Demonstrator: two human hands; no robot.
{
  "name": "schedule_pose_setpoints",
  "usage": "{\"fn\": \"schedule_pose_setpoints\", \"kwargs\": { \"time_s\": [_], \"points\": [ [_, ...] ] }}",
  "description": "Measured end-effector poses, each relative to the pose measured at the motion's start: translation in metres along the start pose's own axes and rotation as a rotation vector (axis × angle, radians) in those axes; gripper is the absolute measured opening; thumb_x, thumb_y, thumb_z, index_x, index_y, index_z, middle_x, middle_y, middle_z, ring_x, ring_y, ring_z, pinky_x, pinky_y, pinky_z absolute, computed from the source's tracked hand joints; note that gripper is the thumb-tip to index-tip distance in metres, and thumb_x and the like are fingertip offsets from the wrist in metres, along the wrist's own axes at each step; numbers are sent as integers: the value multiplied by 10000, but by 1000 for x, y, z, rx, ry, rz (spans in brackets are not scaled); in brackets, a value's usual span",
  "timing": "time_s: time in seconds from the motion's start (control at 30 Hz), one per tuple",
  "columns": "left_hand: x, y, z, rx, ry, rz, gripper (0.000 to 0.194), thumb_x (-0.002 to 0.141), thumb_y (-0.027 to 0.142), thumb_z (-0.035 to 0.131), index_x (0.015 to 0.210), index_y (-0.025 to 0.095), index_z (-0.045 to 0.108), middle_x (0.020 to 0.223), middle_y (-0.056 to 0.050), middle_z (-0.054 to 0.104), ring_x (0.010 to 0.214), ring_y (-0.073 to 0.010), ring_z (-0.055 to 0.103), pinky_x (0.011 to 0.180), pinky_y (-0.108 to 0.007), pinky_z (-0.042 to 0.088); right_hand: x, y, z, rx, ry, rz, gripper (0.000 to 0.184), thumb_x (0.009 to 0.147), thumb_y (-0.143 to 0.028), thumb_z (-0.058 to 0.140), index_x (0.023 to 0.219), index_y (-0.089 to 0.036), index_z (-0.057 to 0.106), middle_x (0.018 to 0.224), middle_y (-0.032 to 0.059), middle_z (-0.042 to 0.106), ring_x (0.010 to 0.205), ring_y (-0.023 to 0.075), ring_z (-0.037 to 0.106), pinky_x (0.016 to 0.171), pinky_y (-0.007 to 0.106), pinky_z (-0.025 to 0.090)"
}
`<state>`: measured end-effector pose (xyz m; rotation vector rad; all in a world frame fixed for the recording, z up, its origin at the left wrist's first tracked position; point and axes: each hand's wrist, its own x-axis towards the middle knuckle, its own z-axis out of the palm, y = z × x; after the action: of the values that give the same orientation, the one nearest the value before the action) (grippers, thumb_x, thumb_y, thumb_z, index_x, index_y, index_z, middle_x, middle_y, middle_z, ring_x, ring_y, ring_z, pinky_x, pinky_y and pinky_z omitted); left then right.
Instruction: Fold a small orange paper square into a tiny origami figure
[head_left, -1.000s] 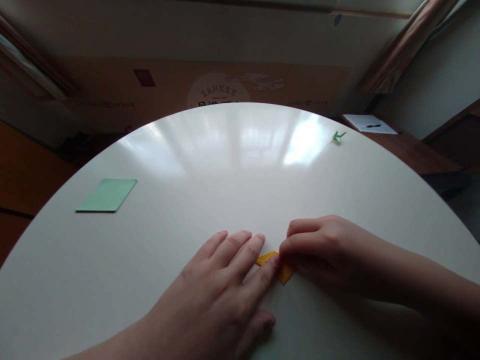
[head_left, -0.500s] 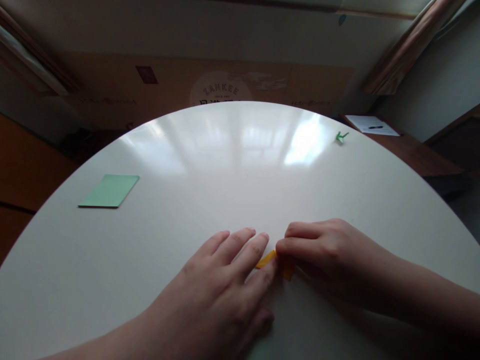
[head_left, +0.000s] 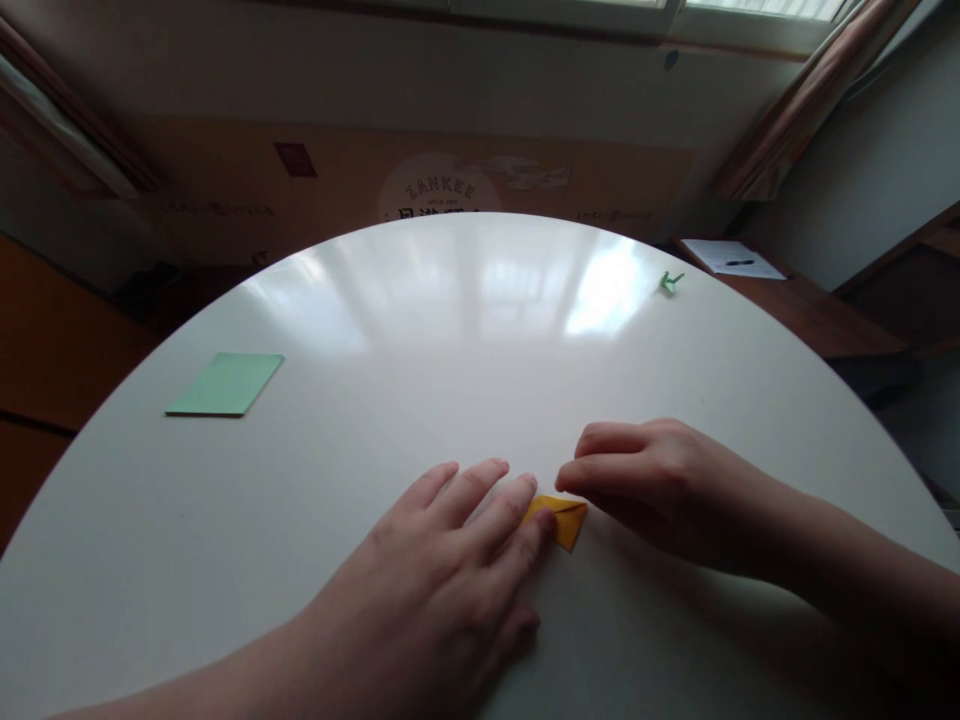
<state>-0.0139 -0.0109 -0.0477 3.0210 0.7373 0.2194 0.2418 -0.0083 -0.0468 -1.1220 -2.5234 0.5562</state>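
Observation:
A small yellow folded piece of origami paper (head_left: 571, 526) lies on the white table, with a slanting crease across its face. My left hand (head_left: 450, 570) lies palm down with fingers spread, the index fingertip pressing on the paper's left part and covering it. Just above and to the right of the paper, my right hand (head_left: 649, 470) is closed, its fingers curled together. No paper shows in it, and its thumb is hidden behind the fingers.
A stack of light green square paper (head_left: 226, 385) lies at the left of the round white table (head_left: 420, 410). A small green folded crane (head_left: 670, 283) stands near the far right edge. Beyond it, a brown side table (head_left: 814, 320) bears a white sheet (head_left: 720, 257) and a pen (head_left: 739, 263).
My right hand has come off the yellow paper, moving slightly up, and more of the paper shows. My left hand stays pressed on it. The view has shifted slightly.

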Motion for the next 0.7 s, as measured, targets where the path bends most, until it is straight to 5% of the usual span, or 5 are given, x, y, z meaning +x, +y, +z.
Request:
{"fn": "schedule_pose_setpoints", "kwargs": {
  "time_s": [0.43, 0.7],
  "points": [
    [1, 5, 4, 49, 74, 52, 377, 1021, 357, 518, 1338, 184, 625, 1343, -65, 659, 1202, -268, 573, 1072, -421, 388, -1, -5, -3, -68, -117, -10, 271, 974, -152, 574, 1142, -289, 736, 838, -13, 647, 637, 102, 546, 579, 241, 345],
    [-1, 1, 4, 56, 77, 42, 374, 1034, 366, 488, 1330, 188, 631, 1322, -41, 677, 1168, -247, 591, 1059, -409, 376, -6, -9, -15, -133, -209, 71, 225, 949, -141, 578, 792, -226, 716, 695, -39, 566, 536, 75, 442, 516, 237, 270]
  ]
}}
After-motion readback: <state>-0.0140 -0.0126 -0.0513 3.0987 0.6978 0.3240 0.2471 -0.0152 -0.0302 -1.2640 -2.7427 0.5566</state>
